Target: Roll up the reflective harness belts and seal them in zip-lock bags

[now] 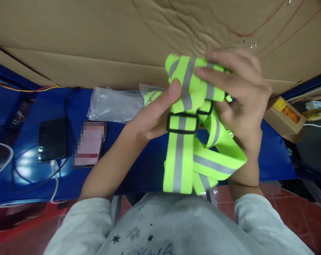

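Above the blue table [146, 164], thumb-up left hand [156, 115] and blurred, apparently arched right hand [241, 83] clasp the yellow-green strap [178, 156].

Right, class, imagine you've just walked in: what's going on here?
A person holds a bunched neon-yellow strap with grey stripes in both bare hands, above a blue table. The left hand has its thumb against the folded part, and the right hand grips it from the other side. Below the folds, a black buckle shows and loose loops hang down. Clear plastic bags and a phone lie on the table.
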A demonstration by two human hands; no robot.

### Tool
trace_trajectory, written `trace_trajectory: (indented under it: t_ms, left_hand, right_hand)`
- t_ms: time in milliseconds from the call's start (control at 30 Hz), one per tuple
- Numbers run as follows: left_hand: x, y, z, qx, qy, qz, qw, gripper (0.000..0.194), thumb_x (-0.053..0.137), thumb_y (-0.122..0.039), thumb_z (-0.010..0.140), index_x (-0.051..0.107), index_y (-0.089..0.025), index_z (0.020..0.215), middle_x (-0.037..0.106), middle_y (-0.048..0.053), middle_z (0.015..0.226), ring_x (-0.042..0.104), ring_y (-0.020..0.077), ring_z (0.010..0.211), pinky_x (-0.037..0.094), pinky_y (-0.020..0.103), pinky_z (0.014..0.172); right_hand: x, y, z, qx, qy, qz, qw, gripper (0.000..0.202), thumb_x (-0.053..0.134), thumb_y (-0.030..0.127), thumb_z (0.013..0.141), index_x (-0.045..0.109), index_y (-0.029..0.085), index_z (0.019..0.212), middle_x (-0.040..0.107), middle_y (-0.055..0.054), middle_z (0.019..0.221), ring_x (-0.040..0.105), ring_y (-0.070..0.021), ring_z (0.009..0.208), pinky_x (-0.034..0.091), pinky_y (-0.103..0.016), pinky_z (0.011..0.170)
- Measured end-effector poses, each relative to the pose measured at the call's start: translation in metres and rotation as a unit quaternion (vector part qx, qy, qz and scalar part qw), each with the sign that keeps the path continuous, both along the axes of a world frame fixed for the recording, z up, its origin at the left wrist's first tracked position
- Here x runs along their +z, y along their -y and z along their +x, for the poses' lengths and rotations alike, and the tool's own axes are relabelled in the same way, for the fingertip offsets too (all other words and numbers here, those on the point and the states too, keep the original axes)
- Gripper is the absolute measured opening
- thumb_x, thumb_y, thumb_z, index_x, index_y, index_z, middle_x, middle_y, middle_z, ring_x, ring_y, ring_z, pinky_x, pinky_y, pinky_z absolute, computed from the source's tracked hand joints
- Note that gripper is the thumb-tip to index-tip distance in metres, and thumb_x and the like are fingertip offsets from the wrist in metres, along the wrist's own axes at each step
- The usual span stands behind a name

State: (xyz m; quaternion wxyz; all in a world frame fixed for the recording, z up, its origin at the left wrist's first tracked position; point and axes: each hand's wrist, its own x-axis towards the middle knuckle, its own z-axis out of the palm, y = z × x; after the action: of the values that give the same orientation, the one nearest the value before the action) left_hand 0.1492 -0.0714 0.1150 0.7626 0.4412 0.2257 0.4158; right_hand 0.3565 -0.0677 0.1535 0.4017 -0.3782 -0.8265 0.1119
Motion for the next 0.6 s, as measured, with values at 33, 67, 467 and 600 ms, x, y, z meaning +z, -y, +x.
trace_trajectory:
  t_ms: [33, 67, 467, 600]
  left_hand:
    - [0.0, 0.0, 0.0, 0.0, 0.014, 0.013, 1.0, 0.051, 0.062, -0.066, 0.093, 0.068, -0.028, 0.128, 0.078, 0.003, 0.121, 0.066, 0.0325, 0.134, 0.059, 0.044, 0.105]
    - [-0.001, 0.0, 0.0, -0.002, 0.017, 0.022, 1.0, 0.049, 0.059, -0.063, 0.096, 0.068, -0.028, 0.129, 0.077, 0.002, 0.12, 0.066, 0.0328, 0.134, 0.059, 0.044, 0.103]
    - [-0.005, -0.013, 0.005, 0.0, -0.049, -0.024, 0.999, 0.041, 0.057, -0.052, 0.101, 0.074, -0.02, 0.12, 0.078, 0.003, 0.107, 0.071, 0.0323, 0.125, 0.062, 0.039, 0.094]
    - [-0.007, -0.013, 0.003, 0.001, -0.01, -0.042, 0.999, 0.03, 0.065, -0.045, 0.099, 0.076, -0.022, 0.114, 0.08, 0.002, 0.107, 0.072, 0.0297, 0.125, 0.063, 0.038, 0.099]
  right_hand:
    - [-0.001, -0.003, 0.002, 0.013, 0.02, 0.002, 1.0, 0.038, 0.06, 0.041, 0.098, 0.071, 0.052, 0.133, 0.057, 0.013, 0.157, 0.04, -0.0384, 0.157, 0.048, -0.061, 0.123]
    - [-0.001, -0.006, 0.003, 0.033, 0.039, 0.014, 0.999, 0.043, 0.059, 0.033, 0.097, 0.071, 0.049, 0.134, 0.056, 0.012, 0.159, 0.04, -0.0383, 0.157, 0.043, -0.064, 0.126]
    - [0.004, -0.012, 0.008, 0.133, 0.091, -0.033, 0.986, 0.067, 0.056, 0.006, 0.081, 0.071, 0.046, 0.133, 0.028, 0.022, 0.173, 0.009, -0.0291, 0.168, 0.005, -0.061, 0.139]
    - [0.0, -0.018, 0.015, 0.162, 0.0, -0.033, 0.986, 0.074, 0.065, 0.02, 0.084, 0.05, 0.037, 0.155, 0.029, 0.007, 0.175, 0.017, -0.0255, 0.167, 0.013, -0.051, 0.14]
